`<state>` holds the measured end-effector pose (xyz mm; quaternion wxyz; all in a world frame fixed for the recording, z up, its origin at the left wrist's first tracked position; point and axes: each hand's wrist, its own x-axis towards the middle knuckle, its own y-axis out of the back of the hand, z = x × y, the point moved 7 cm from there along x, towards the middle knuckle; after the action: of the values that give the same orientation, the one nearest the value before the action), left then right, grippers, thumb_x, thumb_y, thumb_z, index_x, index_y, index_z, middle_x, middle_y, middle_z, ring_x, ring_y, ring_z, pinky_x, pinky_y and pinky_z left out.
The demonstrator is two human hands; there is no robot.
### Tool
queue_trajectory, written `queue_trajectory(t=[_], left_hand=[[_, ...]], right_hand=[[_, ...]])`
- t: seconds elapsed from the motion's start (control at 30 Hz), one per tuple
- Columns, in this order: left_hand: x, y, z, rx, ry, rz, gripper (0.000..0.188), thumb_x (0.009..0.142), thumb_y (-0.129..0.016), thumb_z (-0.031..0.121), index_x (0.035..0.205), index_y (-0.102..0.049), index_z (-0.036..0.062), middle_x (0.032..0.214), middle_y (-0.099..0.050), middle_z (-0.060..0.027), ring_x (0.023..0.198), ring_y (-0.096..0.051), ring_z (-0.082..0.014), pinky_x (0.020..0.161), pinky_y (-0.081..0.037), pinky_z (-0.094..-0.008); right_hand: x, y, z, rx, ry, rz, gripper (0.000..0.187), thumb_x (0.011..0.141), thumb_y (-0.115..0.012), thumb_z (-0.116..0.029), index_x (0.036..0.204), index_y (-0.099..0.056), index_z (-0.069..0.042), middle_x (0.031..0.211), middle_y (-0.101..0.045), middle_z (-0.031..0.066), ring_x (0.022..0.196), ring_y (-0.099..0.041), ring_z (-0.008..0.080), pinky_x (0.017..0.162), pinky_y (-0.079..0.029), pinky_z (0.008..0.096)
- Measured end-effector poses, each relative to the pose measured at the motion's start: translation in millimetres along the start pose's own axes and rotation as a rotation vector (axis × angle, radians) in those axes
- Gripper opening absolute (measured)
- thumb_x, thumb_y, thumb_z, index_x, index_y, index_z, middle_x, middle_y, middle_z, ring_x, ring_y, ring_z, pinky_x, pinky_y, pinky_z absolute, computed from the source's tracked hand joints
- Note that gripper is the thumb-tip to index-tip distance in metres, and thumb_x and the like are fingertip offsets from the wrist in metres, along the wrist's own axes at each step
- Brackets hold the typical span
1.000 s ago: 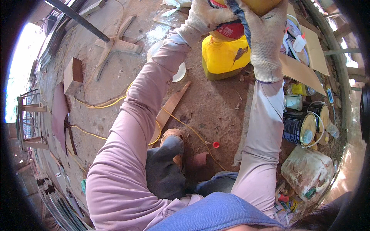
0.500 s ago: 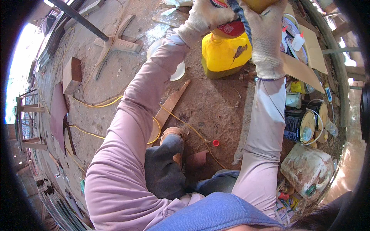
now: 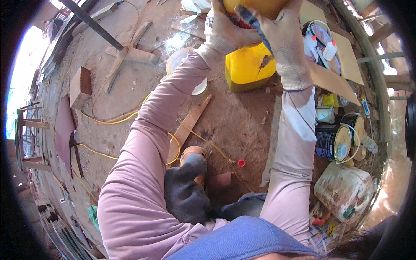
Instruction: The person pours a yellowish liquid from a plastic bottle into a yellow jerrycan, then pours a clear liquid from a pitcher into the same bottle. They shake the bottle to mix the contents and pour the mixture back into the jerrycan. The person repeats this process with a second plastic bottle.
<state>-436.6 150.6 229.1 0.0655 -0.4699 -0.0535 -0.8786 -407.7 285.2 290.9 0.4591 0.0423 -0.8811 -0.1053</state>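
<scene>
At the top middle of the frame, a rounded yellow-orange object (image 3: 255,6) is held between both gloved hands; the frame's upper edge cuts most of it off, so its long axis and the way it points cannot be told. A dark blue handle-like strip (image 3: 255,25) runs across the right glove on a slant, from upper left down to lower right.

The left hand (image 3: 225,30), in a pale knit glove, is curled closed against the object's left underside. The right hand (image 3: 284,47), in a like glove, wraps over the object's right side with its fingers bent close around it and the blue strip pressed under them. Both hands are narrow, clasped on the object.

Just below the hands, one yellow plastic jug (image 3: 249,65) sits on the dirt floor (image 3: 234,117). To its left lies one white round lid (image 3: 184,69), partly hidden by the left sleeve. One flat wooden slat (image 3: 188,128) lies on a slant in the middle, with a yellow cord (image 3: 108,121) looping past it. One small red cap (image 3: 241,163) rests on the floor at centre. At the right stand two open paint tins (image 3: 333,143), and one grimy white canister (image 3: 344,190) lies at lower right. Two small white glue bottles (image 3: 318,45) with red tips stand at upper right.
</scene>
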Motion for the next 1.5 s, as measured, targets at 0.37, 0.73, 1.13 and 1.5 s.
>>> queue_trajectory(t=[0.37, 0.73, 1.13, 1.5], left_hand=[[16, 8, -13, 0.125, 0.152, 0.116, 0.095, 0.060, -0.099, 0.028, 0.133, -0.045, 0.0014, 0.116, -0.067, -0.0114, 0.106, -0.069, -0.0224, 0.091, -0.058, -0.0356], [25, 21, -41, -0.235, 0.314, 0.150, 0.050, 0.078, -0.087, 0.013, 0.119, -0.062, 0.0003, 0.105, -0.073, -0.0106, 0.091, -0.073, -0.0204, 0.082, -0.061, -0.0338], [8, 17, -16, -0.208, 0.187, 0.241, 0.068, 0.070, -0.088, 0.002, 0.127, -0.052, 0.0039, 0.114, -0.070, -0.0111, 0.101, -0.071, -0.0231, 0.090, -0.060, -0.0377], [30, -2, 79, 0.206, -0.186, 0.199, 0.102, 0.058, -0.097, 0.019, 0.139, -0.037, 0.0018, 0.128, -0.057, -0.0138, 0.111, -0.063, -0.0224, 0.092, -0.054, -0.0380]], right_hand=[[-80, 4, 148, -0.631, -0.221, -0.433, 0.094, 0.071, -0.080, -0.068, 0.142, -0.053, -0.012, 0.145, -0.051, 0.0119, 0.141, -0.042, 0.0320, 0.113, -0.035, 0.0540], [-97, -18, 131, -0.845, -0.376, -0.679, 0.092, 0.059, -0.085, -0.068, 0.129, -0.054, -0.016, 0.128, -0.049, 0.0071, 0.128, -0.042, 0.0334, 0.102, -0.038, 0.0569], [-104, -17, 126, -0.974, -0.411, -0.727, 0.098, 0.060, -0.082, -0.074, 0.132, -0.053, -0.015, 0.135, -0.046, 0.0106, 0.132, -0.038, 0.0332, 0.103, -0.034, 0.0607], [-105, -27, 140, -1.068, -0.496, -0.671, 0.100, 0.056, -0.082, -0.078, 0.132, -0.055, -0.018, 0.129, -0.051, 0.0102, 0.127, -0.046, 0.0348, 0.095, -0.039, 0.0752]])
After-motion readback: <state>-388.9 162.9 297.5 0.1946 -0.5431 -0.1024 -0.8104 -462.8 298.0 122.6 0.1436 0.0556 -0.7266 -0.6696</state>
